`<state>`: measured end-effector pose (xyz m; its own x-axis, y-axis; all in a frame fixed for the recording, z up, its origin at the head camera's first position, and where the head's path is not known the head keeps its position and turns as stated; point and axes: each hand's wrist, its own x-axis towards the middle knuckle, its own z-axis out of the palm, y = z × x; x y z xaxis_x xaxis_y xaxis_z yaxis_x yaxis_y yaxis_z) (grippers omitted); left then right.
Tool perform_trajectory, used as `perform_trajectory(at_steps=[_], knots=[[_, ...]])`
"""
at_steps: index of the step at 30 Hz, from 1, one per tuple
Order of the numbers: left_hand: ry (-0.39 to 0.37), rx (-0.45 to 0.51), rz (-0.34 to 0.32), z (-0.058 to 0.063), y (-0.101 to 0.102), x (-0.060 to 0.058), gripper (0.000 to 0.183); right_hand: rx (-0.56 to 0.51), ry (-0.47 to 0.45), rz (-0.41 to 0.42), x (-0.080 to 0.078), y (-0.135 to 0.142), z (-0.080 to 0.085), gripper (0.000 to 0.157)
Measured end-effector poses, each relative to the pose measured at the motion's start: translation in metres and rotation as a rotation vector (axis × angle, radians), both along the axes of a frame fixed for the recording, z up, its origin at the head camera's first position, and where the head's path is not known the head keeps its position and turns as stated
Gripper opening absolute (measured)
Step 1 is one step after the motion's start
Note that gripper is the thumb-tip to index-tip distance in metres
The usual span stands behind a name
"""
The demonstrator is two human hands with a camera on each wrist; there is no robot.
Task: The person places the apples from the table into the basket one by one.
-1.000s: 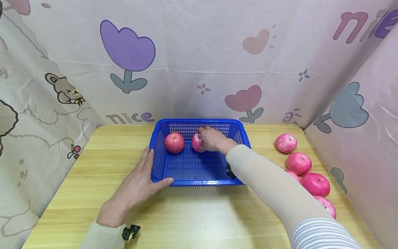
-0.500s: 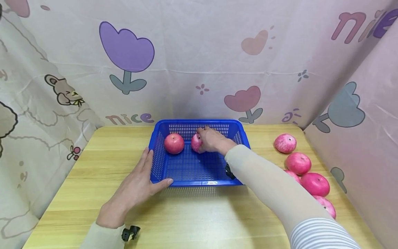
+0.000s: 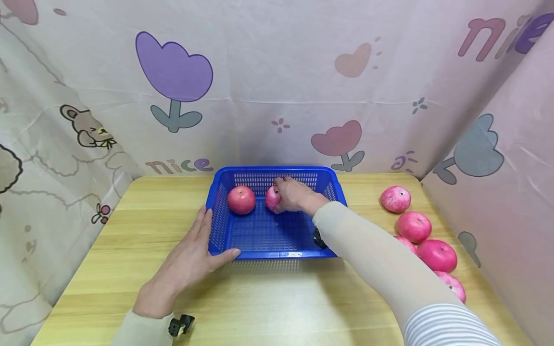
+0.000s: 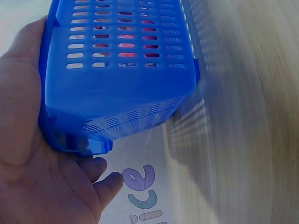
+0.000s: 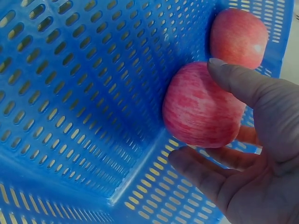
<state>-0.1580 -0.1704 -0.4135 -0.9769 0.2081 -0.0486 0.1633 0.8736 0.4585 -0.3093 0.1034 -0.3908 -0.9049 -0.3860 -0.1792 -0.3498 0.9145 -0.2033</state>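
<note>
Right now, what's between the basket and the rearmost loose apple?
Just bare table lies between the basket and that apple, in the head view; the right sleeve crosses nearer the person.

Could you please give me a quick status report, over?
Right hand gripping round pink-streaked apple inside blue perforated plastic basket. Left hand against basket's near left corner. Round red apple inside too, left of held one; nothing visibly blocking.

The right hand [image 3: 296,194] hides part of the round pink-streaked apple [image 3: 271,198]; a cream fabric sleeve [image 3: 376,254] partly covers the lowest round pink apple [image 3: 454,287]. Pastel printed lettering [image 4: 143,199] runs off the left wrist view.
</note>
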Motion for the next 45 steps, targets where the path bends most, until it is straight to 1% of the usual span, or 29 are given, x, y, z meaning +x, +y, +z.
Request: perform_trajectory(at_steps=[5, 9, 17, 23, 26, 29, 34, 41, 45], knots=[[0.0, 0.001, 0.001, 0.0, -0.001, 0.0, 0.135, 0.009, 0.007, 0.003, 0.001, 0.0, 0.004, 0.09], [-0.005, 0.0, 0.004, 0.0, -0.002, 0.0, 0.135, 0.005, 0.013, 0.009, 0.001, 0.003, 0.013, 0.09], [-0.006, 0.0, 0.005, 0.0, -0.003, 0.0, 0.134, -0.057, 0.076, -0.019, 0.006, 0.023, 0.038, 0.077], [-0.003, 0.003, 0.006, -0.001, -0.004, 0.002, 0.134, -0.132, 0.146, -0.037, 0.017, 0.044, 0.049, 0.06], [-0.007, 0.004, 0.007, 0.0, -0.004, 0.001, 0.134, -0.167, 0.166, -0.05, 0.023, 0.055, 0.053, 0.056], [-0.008, 0.004, 0.005, 0.0, -0.004, 0.001, 0.134, -0.192, 0.183, -0.074, 0.028, 0.067, 0.055, 0.054], [-0.009, 0.005, 0.0, 0.0, -0.002, -0.001, 0.133, -0.203, 0.241, -0.126, 0.035, 0.09, 0.06, 0.048], [-0.015, 0.002, -0.001, -0.001, -0.001, -0.002, 0.134, -0.258, 0.262, -0.257, 0.041, 0.133, 0.065, 0.046], [-0.016, 0.005, -0.005, -0.001, -0.001, -0.003, 0.134, -0.278, 0.292, -0.309, 0.04, 0.159, 0.064, 0.043]])
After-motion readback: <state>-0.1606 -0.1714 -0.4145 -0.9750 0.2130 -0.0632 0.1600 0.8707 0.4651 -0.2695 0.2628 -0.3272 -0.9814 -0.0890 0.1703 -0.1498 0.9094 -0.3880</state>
